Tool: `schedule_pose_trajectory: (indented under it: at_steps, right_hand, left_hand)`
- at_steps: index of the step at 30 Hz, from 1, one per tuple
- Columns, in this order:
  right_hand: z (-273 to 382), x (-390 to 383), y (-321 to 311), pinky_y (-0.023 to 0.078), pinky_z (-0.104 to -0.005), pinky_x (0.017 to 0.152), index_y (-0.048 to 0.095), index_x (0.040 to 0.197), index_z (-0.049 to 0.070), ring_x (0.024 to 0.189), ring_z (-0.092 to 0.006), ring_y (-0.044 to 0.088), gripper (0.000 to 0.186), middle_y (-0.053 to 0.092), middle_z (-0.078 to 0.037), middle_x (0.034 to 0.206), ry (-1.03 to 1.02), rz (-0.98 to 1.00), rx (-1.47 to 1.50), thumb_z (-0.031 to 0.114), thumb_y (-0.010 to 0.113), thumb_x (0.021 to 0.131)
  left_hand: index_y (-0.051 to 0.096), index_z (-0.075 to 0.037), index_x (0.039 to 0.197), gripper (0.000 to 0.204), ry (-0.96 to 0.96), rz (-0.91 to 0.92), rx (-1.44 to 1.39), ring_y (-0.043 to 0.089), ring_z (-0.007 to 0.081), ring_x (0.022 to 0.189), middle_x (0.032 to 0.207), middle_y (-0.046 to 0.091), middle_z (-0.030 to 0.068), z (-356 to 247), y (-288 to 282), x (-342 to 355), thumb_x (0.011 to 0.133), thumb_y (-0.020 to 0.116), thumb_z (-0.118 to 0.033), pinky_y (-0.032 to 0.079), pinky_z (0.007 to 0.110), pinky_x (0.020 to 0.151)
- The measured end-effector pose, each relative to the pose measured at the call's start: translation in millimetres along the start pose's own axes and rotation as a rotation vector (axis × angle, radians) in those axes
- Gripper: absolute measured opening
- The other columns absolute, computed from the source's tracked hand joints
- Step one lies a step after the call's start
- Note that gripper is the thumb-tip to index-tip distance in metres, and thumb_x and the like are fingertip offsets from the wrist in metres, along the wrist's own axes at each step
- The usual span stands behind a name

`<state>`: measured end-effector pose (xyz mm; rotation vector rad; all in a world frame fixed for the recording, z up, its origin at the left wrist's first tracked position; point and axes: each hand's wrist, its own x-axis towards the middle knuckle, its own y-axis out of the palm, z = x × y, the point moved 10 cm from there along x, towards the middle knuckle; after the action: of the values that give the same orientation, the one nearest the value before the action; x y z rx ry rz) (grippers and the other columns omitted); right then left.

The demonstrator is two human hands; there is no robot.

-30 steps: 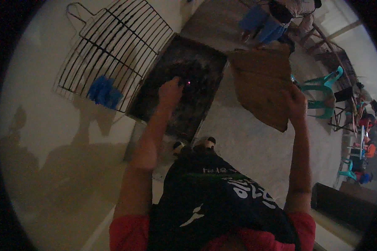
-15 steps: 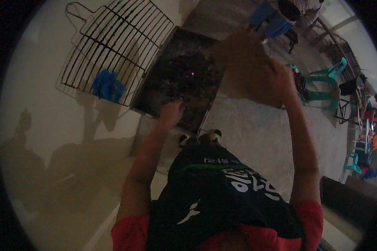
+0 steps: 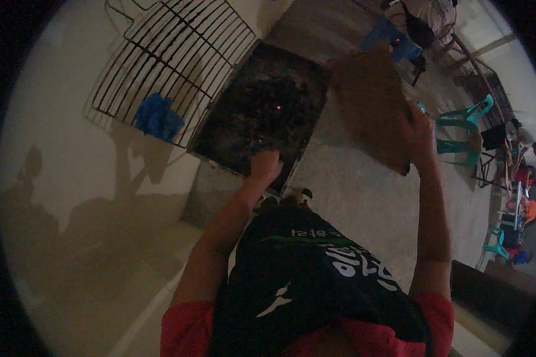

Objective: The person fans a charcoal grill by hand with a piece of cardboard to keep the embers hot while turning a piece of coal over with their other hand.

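Observation:
My right hand (image 3: 421, 135) grips the side edge of a flat brown cardboard sheet (image 3: 372, 107), which is tilted and held up to the right of a charcoal grill (image 3: 229, 128). Dark charcoal (image 3: 274, 98) lies in the grill's rectangular bed, with one small glowing spot. Over the near end of the bed hovers my left hand (image 3: 267, 165), its fingers curled closed. Whatever may be in those fingers is too dark to make out.
A wire grill rack (image 3: 161, 50) leans against the pale wall on the left, with a crumpled blue plastic bag (image 3: 159, 119) at its lower edge. Green plastic chairs (image 3: 467, 128) stand on the right. My shoes (image 3: 298, 196) are close to the grill's near end.
The cardboard has swung right, away from above the charcoal, baring more of the bed. My left hand has shifted right and slightly nearer to me.

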<state>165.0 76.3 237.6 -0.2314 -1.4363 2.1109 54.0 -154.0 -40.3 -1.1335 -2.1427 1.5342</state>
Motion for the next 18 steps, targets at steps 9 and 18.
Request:
schedule_pose_trajectory:
  at_steps: [9,18]
  right_hand:
    - [-13.5,-9.5,-4.3,0.043,-0.0323,0.067,0.053,0.094,0.001,0.075,-0.0242,0.057,0.026,0.059,-0.016,0.081,0.010,-0.002,-0.002,0.017,0.052,0.074]
    - [-20.2,-19.6,3.6,0.044,-0.0331,0.062,0.055,0.090,0.001,0.073,-0.0242,0.058,0.024,0.059,-0.017,0.079,0.060,-0.009,0.049,0.019,0.052,0.074]
  left_hand:
    - [0.058,-0.002,0.074,0.021,0.036,-0.076,0.025,0.056,0.0334,0.069,0.073,0.057,0.0177,1.3,-7.1,2.0,0.069,0.053,-0.022,0.045,0.043,0.060]
    - [0.060,-0.008,0.087,0.024,-0.275,-0.289,-0.354,0.056,0.0317,0.072,0.079,0.058,0.0148,73.8,-66.1,-3.0,0.073,0.052,-0.025,0.044,0.039,0.064]
